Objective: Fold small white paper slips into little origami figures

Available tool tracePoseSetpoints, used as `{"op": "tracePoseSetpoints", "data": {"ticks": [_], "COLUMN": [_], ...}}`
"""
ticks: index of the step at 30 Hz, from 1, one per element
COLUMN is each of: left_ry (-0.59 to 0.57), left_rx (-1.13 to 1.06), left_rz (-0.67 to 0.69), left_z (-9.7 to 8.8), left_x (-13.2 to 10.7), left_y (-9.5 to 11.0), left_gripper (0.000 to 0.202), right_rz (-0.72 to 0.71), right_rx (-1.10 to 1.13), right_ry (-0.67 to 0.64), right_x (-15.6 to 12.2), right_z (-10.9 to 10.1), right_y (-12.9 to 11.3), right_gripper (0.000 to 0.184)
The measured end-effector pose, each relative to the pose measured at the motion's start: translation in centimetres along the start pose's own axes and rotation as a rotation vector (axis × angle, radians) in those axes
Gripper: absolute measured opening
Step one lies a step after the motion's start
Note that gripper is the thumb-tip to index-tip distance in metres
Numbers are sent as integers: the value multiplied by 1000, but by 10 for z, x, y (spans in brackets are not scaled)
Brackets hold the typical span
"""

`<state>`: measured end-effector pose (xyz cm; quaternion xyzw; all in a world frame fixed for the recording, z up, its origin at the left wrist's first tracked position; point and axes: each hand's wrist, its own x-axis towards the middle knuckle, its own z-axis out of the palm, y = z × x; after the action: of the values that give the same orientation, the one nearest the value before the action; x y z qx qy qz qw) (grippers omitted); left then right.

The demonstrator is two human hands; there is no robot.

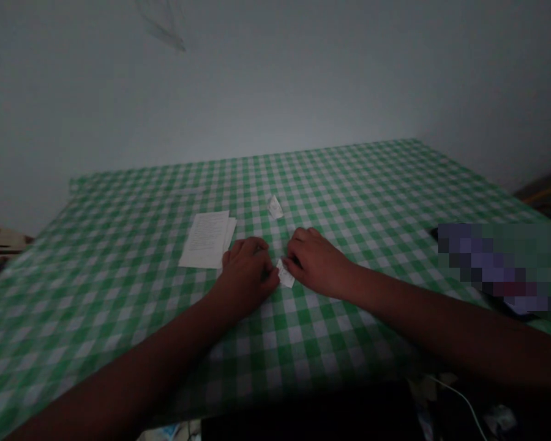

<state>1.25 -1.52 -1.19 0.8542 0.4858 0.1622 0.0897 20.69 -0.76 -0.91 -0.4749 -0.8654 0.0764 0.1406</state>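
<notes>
A small folded piece of printed paper [285,275] lies low over the tablecloth between my two hands. My left hand [250,269] has its fingers curled, with the thumb and a fingertip at the paper's left edge. From the other side, my right hand [316,260] closes its thumb and fingers on the paper's upper right part. Both hands hide some of its edges. Farther back stands another small folded paper piece [274,207], apart from the hands. Left of my left hand is a short stack of printed sheets [205,239], slightly fanned.
A green and white checked tablecloth [119,245] covers the table, which meets a pale wall [275,79] at the back. At the right edge lies a dark-edged device [491,269], partly blurred out. A white cable [459,395] hangs below the table's front edge.
</notes>
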Motion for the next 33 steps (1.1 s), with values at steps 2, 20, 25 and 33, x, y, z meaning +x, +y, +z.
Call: {"op": "tracePoseSetpoints", "data": {"ticks": [2, 20, 25, 33], "left_ry": [4, -209, -199, -248], "left_rx": [-31, -199, -214, -230], "left_rz": [35, 176, 263, 357], "left_z": [-2, -16, -19, -25], "left_x": [1, 11, 12, 13], "left_y": [-3, -29, -35, -32], "left_gripper": [9, 16, 21, 22], "right_rz": [-10, -22, -33, -57], "right_rx": [-26, -41, -62, -79], "right_ry": [22, 18, 11, 27], "right_x": [1, 0, 0, 1], "right_z": [1, 4, 6, 5], "right_y": [1, 3, 4, 5], "right_gripper": [20, 23, 25, 25]}}
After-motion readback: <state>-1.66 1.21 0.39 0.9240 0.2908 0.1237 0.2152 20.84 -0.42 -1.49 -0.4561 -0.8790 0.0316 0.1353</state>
